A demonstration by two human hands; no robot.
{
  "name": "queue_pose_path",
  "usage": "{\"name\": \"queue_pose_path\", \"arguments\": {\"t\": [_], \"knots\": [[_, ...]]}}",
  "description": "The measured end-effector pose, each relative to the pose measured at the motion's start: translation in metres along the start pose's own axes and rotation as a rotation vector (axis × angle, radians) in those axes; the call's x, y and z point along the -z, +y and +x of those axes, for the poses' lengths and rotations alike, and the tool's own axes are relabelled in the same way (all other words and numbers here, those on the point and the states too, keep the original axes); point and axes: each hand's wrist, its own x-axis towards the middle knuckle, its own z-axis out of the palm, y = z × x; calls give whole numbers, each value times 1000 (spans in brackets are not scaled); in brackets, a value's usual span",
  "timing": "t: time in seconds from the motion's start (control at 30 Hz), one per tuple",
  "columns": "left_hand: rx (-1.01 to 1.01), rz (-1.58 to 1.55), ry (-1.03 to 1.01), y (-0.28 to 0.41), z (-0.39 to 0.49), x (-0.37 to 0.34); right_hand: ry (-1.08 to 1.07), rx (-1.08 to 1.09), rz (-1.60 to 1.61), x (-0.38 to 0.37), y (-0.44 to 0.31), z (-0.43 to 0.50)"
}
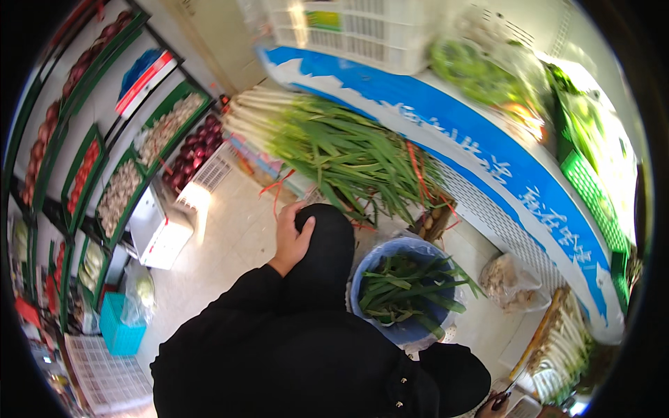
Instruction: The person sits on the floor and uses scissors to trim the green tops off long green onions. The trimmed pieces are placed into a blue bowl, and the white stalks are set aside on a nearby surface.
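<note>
My left hand [292, 237] rests on my black-clad knee, fingers together, thumb apart, holding nothing. At the bottom right edge my right hand [492, 407] is partly in view, its fingers around a thin dark object [503, 397] that is too small to name. A blue tub [360, 266] lined with clear plastic stands between my knees, holding cut green leaves [405, 287]. Beyond my left knee lies a large heap of leeks or big green onions [345, 143], white stems to the left, with red ties [418, 170] among the leaves.
Green-edged shelves at left hold garlic [170, 128], red onions [196, 151] and tomatoes [90, 170]. A turquoise basket [123, 324] stands below. A blue-and-white counter [444, 130] curves across the right. Near it are a plastic bag [515, 282] and a box of white-stemmed vegetables [559, 345].
</note>
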Motion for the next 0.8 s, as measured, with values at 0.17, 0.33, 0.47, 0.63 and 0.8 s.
{"name": "queue_pose_path", "arguments": {"t": [0.17,0.33,0.47,0.63,0.8], "knots": [[637,-547,-50,-62,-7,0,-163,-113,28,17,-83,-3],[816,-648,13,-131,18,5,311,192,-354,-37,-89,-43],[839,-806,84,-219,86,-13,288,109,-50,-59,-52,-47],[888,-995,310,-290,172,-34,269,35,-64,-72,-43,-43],[965,-993,416,-336,241,-53,-33,-298,-182,-17,-194,-21]]}}
